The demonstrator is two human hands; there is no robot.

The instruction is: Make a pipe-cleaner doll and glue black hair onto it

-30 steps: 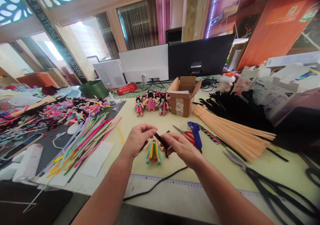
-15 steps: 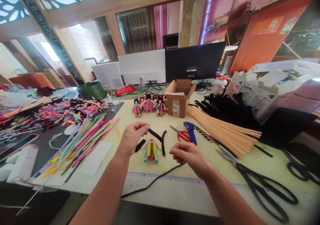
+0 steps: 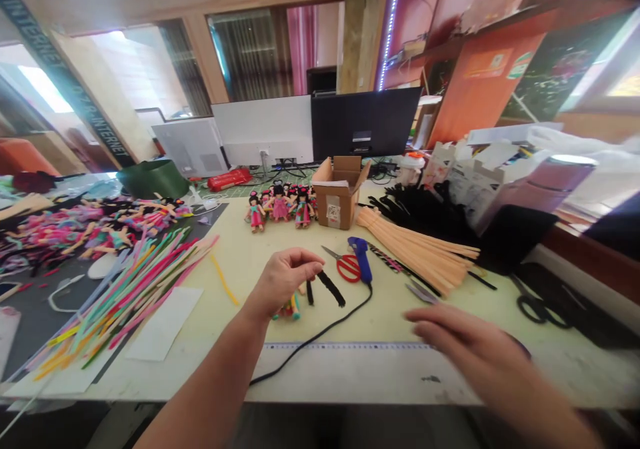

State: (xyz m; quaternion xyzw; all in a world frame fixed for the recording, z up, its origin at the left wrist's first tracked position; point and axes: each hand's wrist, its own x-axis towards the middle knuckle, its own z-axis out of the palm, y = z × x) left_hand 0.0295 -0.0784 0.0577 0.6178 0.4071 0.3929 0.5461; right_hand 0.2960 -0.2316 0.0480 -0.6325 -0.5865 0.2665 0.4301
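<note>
1 doll [image 3: 289, 308] before doll group [image 3: 280, 208] | box [image 3: 345, 217] right of group | monitors [image 3: 365, 124] behind

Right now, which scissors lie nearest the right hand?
The scissors partly hidden by the right hand; the red-handled pair lies beside the blue glue gun, the black-handled pair farther right.

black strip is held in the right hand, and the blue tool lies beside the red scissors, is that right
Not quite: in the head view the black strip is held in the left hand, not the right hand. The blue tool does lie beside the red scissors.
</note>
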